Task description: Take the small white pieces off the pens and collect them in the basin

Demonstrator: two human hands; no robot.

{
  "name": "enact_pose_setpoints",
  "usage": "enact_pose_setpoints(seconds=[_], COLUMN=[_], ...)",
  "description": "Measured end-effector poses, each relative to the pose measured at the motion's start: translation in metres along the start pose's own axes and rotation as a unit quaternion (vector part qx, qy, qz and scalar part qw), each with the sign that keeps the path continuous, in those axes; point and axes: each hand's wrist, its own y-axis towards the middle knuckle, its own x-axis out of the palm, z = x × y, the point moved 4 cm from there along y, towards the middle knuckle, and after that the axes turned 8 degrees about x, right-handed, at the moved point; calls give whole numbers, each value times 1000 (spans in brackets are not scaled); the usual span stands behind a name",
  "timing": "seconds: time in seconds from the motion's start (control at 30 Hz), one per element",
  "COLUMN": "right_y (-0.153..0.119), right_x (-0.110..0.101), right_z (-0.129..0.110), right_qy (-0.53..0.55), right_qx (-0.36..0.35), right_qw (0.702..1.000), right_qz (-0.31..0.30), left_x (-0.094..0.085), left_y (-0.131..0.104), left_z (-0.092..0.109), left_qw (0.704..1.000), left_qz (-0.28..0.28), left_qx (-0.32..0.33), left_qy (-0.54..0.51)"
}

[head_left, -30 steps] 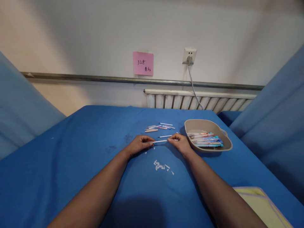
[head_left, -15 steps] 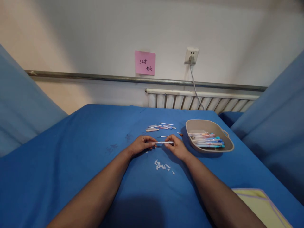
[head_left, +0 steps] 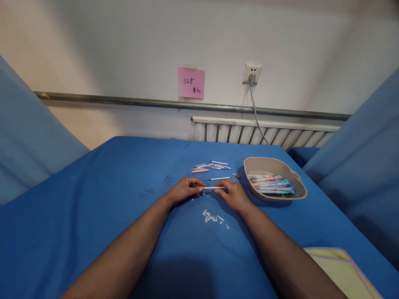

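Observation:
Between my two hands a thin white pen refill lies level, just above the blue cloth. My left hand pinches its left end, and my right hand has its fingertips closed round the right end. Behind them another refill lies on the cloth, with several pen parts grouped farther back. Small white pieces are scattered nearer to me. A small brown-tipped part rests beyond my right hand.
A beige basket holding several pens stands on the right of the blue-covered table. A yellow cloth lies at the front right. Blue curtains hang at both sides, and a radiator is behind the table.
My right hand has shifted slightly left along the refill, and its fingers have lowered a little, so the refill behind shows more fully. My left hand has hardly moved.

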Motion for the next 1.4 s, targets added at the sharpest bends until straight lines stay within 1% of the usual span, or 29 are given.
enact_pose_setpoints(seconds=[0.13,0.23,0.37,0.47,0.6,0.67,0.77,0.87,1.0,1.13,1.3,1.4], right_y=[1,2,4,3,1,1,2,4,5,5,5,4], right_x=[2,1,2,5,7,8,9,10,13,14,13,12], right_z=[6,12,15,13,10,10,12,14,16,17,19,20], right_qy=[110,199,268,272,265,270,310,357,362,357,351,341], right_qx=[48,94,117,120,122,121,119,119,122,127,130,132], right_qw=[993,975,955,954,956,955,943,926,924,925,927,930], right_qz=[18,33,37,30,26,26,19,18,14,5,-4,-20], left_x=[1,0,1,5,11,11,11,14,18,18,16,16], left_y=[-1,-1,-1,-2,-1,-1,-1,-1,-2,-1,0,1], left_z=[0,-1,-1,1,3,3,3,4,4,3,1,2], left_qw=[1000,1000,1000,999,998,998,998,997,996,998,1000,1000], left_qz=[-17,-19,-20,-34,-55,-56,-46,-57,-71,-59,-16,-8], left_qx=[-2,-2,-1,-10,2,3,7,11,5,1,13,18], left_qy=[-6,-10,-14,-11,-12,-14,-29,-48,-49,-31,-20,-15])
